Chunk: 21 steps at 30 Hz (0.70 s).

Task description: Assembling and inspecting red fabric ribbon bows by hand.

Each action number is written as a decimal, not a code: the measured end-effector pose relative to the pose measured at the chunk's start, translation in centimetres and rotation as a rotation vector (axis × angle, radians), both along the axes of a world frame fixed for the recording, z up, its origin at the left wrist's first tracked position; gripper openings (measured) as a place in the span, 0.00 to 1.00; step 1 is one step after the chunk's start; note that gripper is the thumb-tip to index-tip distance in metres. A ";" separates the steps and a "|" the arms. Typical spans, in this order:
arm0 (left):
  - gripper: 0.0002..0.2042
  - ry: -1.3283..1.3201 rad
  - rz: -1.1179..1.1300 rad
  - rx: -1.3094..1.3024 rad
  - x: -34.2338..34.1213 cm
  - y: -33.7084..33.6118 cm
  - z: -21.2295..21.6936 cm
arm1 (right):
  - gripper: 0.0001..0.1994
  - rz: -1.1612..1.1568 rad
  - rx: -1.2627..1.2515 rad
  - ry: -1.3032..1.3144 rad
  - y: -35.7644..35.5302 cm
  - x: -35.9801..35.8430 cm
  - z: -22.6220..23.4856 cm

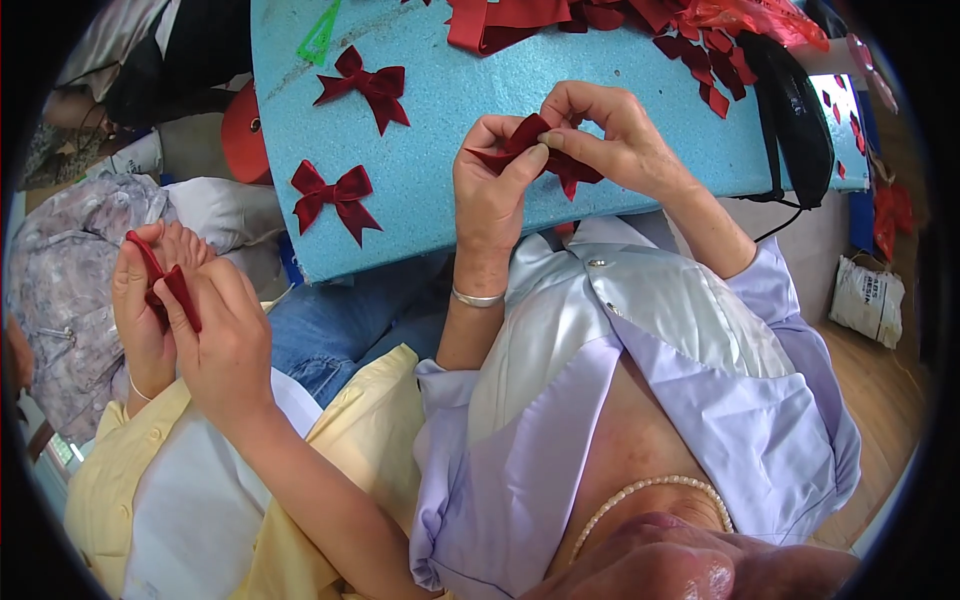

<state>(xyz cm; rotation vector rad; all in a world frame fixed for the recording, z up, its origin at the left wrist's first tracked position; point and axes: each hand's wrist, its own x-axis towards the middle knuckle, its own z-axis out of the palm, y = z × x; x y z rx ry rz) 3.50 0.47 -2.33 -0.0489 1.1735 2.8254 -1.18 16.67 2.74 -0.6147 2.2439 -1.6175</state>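
Left hand and right hand both pinch red bow, upper centre. Advice: keep centre fold tight, loops even.

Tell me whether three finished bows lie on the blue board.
No, only two finished red bows lie on the blue board.
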 end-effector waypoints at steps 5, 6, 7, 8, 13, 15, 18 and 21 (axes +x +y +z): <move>0.08 -0.049 -0.016 0.062 0.2 -0.3 0.2 | 0.06 -0.042 -0.157 -0.284 0.2 0.1 -0.6; 0.08 -0.061 -0.032 0.096 0.2 -0.3 0.2 | 0.07 -0.036 -0.200 -0.295 0.3 -0.1 -0.8; 0.08 -0.073 -0.048 0.131 0.2 -0.3 0.2 | 0.07 -0.032 -0.242 -0.306 0.4 -0.2 -0.9; 0.08 -0.085 -0.065 0.167 0.2 -0.3 0.1 | 0.07 -0.033 -0.242 -0.306 0.4 -0.3 -0.9; 0.09 -0.039 -0.043 0.106 0.3 -0.2 0.0 | 0.09 0.076 -0.079 -0.097 0.0 -1.2 0.1; 0.11 -0.033 0.025 -0.047 0.5 0.5 1.4 | 0.09 0.052 -0.044 -0.209 0.0 -1.4 0.2; 0.12 -0.031 0.051 -0.153 0.5 0.9 1.5 | 0.09 -0.033 -0.102 -0.324 -0.2 -1.3 0.4; 0.14 -0.038 0.037 -0.210 0.6 1.0 1.1 | 0.08 -0.043 -0.213 -0.403 0.1 -1.1 -0.6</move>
